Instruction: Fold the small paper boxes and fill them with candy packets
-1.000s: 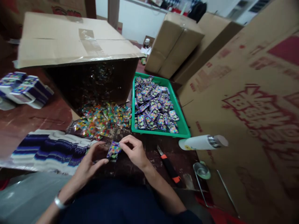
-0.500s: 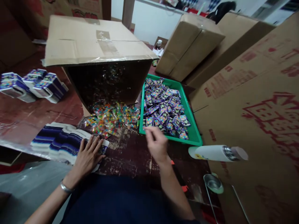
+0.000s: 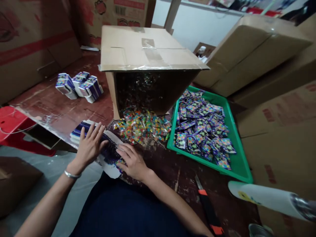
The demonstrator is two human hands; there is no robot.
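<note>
The left hand (image 3: 90, 146) lies flat, fingers spread, on a row of flattened cartons (image 3: 108, 154); the right hand (image 3: 135, 164) touches the row's right end, its grip too unclear to tell. The row lies on a worn tabletop (image 3: 155, 168). Just beyond, sweets (image 3: 140, 126) fill a box (image 3: 123, 54)'s mouth; rightward, a tray (image 3: 241, 161) holds packets (image 3: 202, 126). Large boxes (image 3: 251, 49) crowd behind.

Worn items, own body

My left wrist (image 3: 76, 167): narrow, silver-coloured bangle (image 3: 72, 175), rounded, with a slight shine. Over my front: plain dark navy garment (image 3: 133, 210). Forearms (image 3: 171, 198), left hand (image 3: 90, 146) and right hand (image 3: 134, 164): bare. Finer bangle detail too blurred to read.
</note>
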